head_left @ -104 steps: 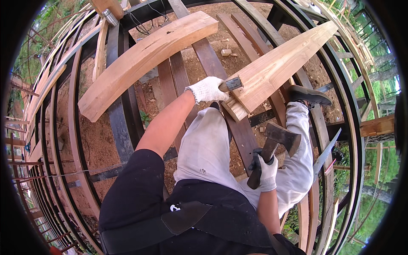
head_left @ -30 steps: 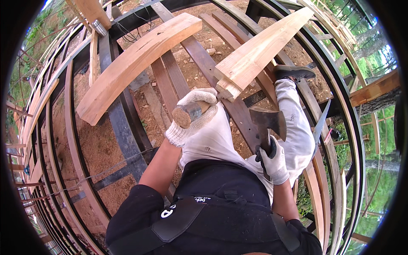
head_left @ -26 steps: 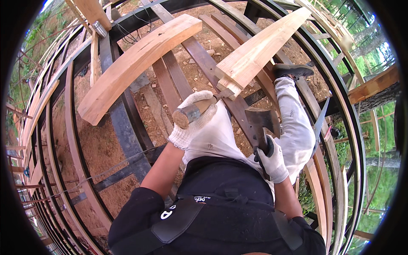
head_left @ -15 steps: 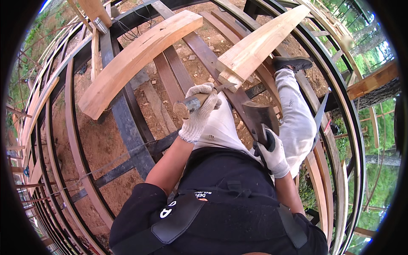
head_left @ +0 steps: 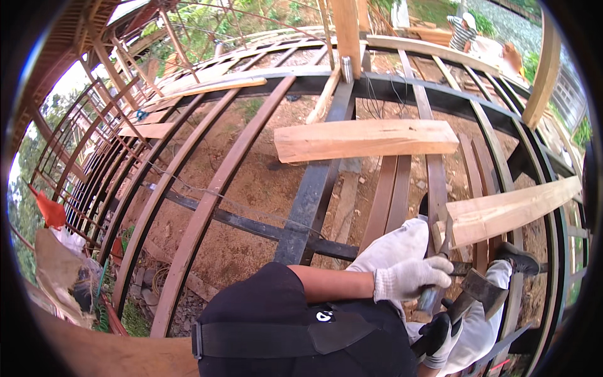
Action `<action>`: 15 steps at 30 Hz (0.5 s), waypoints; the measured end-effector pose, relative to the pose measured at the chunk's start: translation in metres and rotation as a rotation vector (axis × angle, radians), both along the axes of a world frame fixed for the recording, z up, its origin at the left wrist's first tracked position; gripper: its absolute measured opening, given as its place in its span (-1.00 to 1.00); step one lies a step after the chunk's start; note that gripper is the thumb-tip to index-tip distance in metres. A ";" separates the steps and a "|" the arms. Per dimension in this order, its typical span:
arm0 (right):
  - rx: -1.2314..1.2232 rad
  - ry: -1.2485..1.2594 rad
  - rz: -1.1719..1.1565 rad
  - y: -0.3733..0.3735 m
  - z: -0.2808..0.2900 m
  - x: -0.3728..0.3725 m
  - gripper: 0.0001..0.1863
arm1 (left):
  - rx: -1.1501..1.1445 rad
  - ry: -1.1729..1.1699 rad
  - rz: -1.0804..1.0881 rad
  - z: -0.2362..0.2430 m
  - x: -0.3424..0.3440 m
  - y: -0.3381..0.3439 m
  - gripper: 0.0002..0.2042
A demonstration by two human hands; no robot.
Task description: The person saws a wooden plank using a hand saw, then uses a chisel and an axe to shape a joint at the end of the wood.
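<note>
Two gloved hands work a chisel at the end of a plank on an open, curved floor frame.

We see wide gaps to bare earth (head_left: pixel 251 182) between the dark curved beams (head_left: pixel 314 188), with a second plank (head_left: pixel 367 139) lying well apart across them. Since the last frame our view has swung left and up. Our left hand (head_left: pixel 411 278) is wrapped around the chisel (head_left: pixel 434 276), its tip at the near plank (head_left: pixel 512 213) end; our right hand (head_left: pixel 440 336) grips the hatchet (head_left: pixel 480 292) just beside it.

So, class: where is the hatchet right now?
In the head view, lower right: the hatchet is held by the right hand, just below the near plank's end, beside the left hand.
</note>
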State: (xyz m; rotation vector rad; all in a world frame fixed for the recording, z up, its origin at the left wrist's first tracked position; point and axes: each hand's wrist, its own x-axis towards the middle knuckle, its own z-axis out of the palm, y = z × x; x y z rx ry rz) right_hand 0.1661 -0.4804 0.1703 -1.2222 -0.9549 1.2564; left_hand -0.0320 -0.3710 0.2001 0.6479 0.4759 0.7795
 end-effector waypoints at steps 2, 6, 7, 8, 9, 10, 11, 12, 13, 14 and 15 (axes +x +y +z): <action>0.087 0.009 0.084 0.010 -0.010 0.007 -0.32 | 0.652 0.301 0.236 -0.021 0.007 -0.006 -0.68; 0.198 0.153 0.089 0.005 -0.032 0.019 -0.19 | 1.493 0.664 0.335 -0.011 0.020 -0.009 -0.62; 0.200 0.233 0.084 0.002 -0.030 0.018 -0.18 | 1.500 0.670 0.333 -0.009 0.024 -0.012 -0.62; 0.207 0.240 0.078 -0.001 -0.031 0.019 -0.18 | 1.514 0.710 0.319 -0.007 0.029 -0.013 -0.63; 0.216 0.271 0.091 -0.005 -0.032 0.021 -0.20 | 1.526 0.748 0.304 -0.005 0.033 -0.016 -0.64; 0.223 0.301 0.101 -0.011 -0.033 0.023 -0.22 | 1.534 0.744 0.292 -0.004 0.037 -0.019 -0.64; 0.231 0.303 0.090 -0.012 -0.038 0.027 -0.22 | 1.567 0.760 0.304 -0.002 0.042 -0.019 -0.71; 0.257 0.321 0.088 -0.013 -0.048 0.033 -0.24 | 1.598 0.773 0.313 0.000 0.046 -0.019 -0.77; 0.281 0.338 0.082 -0.015 -0.055 0.037 -0.26 | 1.606 0.758 0.300 0.002 0.051 -0.019 -0.77; 0.278 0.332 0.077 -0.014 -0.051 0.033 -0.26 | 1.612 0.736 0.283 0.002 0.052 -0.018 -0.76; 0.287 0.303 0.000 -0.018 -0.049 0.029 -0.28 | 1.624 0.695 0.237 0.000 0.059 -0.019 -0.75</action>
